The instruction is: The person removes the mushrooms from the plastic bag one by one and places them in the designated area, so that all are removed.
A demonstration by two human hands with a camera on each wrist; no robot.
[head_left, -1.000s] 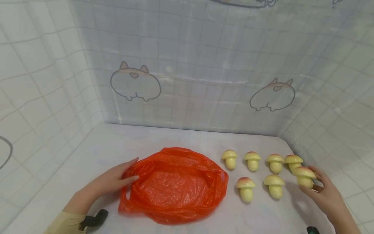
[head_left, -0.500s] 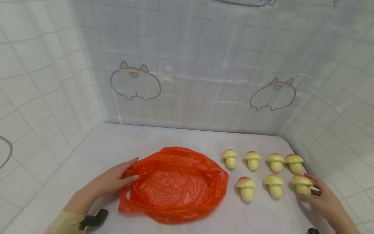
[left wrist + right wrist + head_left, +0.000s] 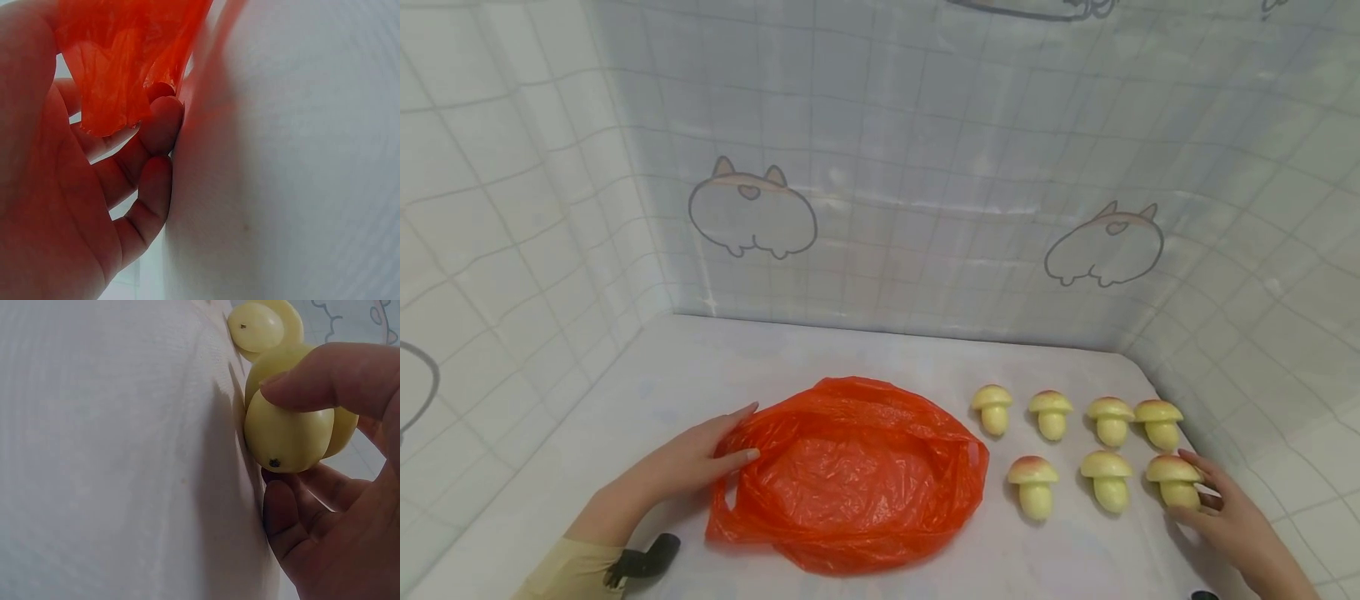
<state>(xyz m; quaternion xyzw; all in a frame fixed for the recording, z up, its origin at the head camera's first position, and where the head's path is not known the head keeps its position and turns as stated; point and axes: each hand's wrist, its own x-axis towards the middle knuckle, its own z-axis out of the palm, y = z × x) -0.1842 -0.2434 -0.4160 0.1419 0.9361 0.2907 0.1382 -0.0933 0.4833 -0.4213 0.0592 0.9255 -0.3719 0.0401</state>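
Observation:
A red plastic bag (image 3: 850, 483) lies spread on the table with its mouth facing up. At its left edge, my left hand (image 3: 688, 458) holds the rim, thumb over the plastic and curved fingers (image 3: 162, 125) on the outer side. My right hand (image 3: 1232, 508) grips a yellow mushroom-shaped piece (image 3: 1176, 479) with a reddish cap, at the right end of the front row. In the right wrist view the thumb (image 3: 300, 387) presses on its stem (image 3: 290, 437), and the piece appears to touch the table.
Several similar mushroom-shaped pieces lie right of the bag: a back row including one mushroom piece (image 3: 1051, 415), and two more in front, a left one (image 3: 1035, 492) and a middle one (image 3: 1107, 482). Grid-patterned curtains (image 3: 887, 183) enclose the table (image 3: 760, 342).
My right hand has brought its mushroom-shaped piece down and slightly toward me, to the end of the front row. The left hand and the bag have stayed in place.

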